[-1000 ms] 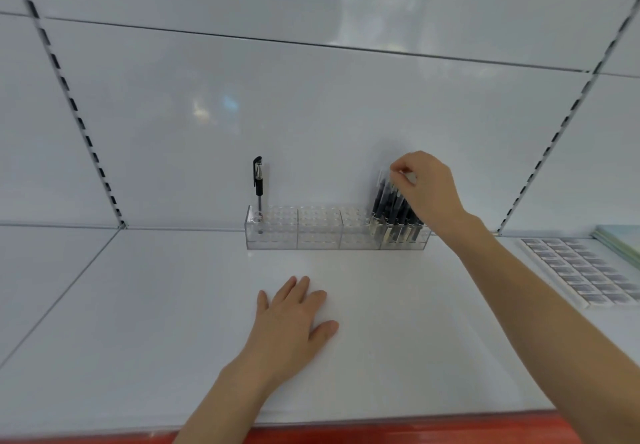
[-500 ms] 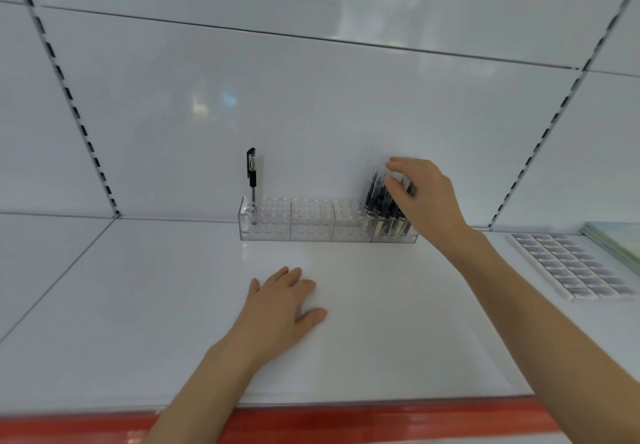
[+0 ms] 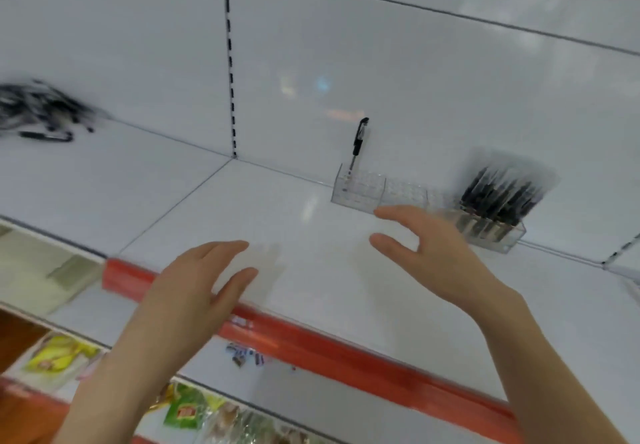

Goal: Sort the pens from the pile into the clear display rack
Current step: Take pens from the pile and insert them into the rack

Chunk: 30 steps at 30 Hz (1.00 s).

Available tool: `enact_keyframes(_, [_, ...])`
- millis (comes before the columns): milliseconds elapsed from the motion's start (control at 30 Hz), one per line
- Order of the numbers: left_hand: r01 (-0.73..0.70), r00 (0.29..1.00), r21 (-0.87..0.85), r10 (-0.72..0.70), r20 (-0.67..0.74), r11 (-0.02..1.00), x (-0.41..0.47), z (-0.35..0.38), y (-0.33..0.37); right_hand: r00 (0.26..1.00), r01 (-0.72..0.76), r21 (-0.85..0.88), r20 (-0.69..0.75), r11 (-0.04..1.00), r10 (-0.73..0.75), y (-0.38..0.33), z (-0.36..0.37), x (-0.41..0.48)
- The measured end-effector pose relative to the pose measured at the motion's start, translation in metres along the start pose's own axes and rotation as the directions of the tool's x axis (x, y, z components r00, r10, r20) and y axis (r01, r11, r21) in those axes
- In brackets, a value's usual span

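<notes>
Pens [image 3: 45,111] lie in a blurred black pile at the far left of the white shelf [image 3: 329,291], close to the back panel and well apart from the clear display rack [image 3: 367,197]. The rack stands along the back of the shelf further right, past the slotted upright [image 3: 229,62] in the back panel. A single black pen [image 3: 358,142] stands upright in its left end, and a cluster of dark pens [image 3: 498,194] fills its right end, fanning out slightly. The right hand [image 3: 440,253] hovers just in front of the rack's middle, fingers straight, thumb held apart below them, holding nothing. The left hand [image 3: 194,291] hangs over the front part of the shelf, fingers likewise extended and empty; its fingertips are smeared by blur. A red strip [image 3: 346,350] runs along the shelf's front edge. Below it, on a lower shelf, lie yellow and green packets [image 3: 183,412].
</notes>
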<state>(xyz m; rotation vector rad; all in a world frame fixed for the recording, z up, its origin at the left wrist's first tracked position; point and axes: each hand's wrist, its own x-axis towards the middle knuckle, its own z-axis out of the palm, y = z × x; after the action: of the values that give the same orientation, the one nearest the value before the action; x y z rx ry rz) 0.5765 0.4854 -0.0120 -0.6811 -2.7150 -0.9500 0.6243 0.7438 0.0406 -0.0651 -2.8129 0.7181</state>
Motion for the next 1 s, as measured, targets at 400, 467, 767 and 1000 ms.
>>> enact_keyframes(400, [0.635, 0.772, 0.084, -0.626, -0.11, 0.768, -0.172, -0.091, -0.16, 0.903, 0.166, 0.464, 0.283, 0.87, -0.323, -0.189, 0.194, -0.018])
enact_keyframes(467, [0.712, 0.702, 0.09, -0.7, -0.132, 0.697, -0.208, -0.115, -0.188, 0.909, 0.1, 0.473, 0.314, 0.875, -0.274, -0.211, 0.236, -0.028])
enact_keyframes(767, [0.891, 0.455, 0.063, -0.885, -0.103, 0.45, -0.319, -0.191, -0.299, 0.858, -0.069, 0.264, 0.508, 0.962, -0.078, -0.279, 0.359, -0.064])
enact_keyframes(1000, [0.928, 0.372, 0.026, -0.928, -0.025, 0.371, -0.325, -0.208, -0.357, 0.813, -0.044, 0.191, 0.577, 0.981, -0.076, -0.326, 0.413, -0.034])
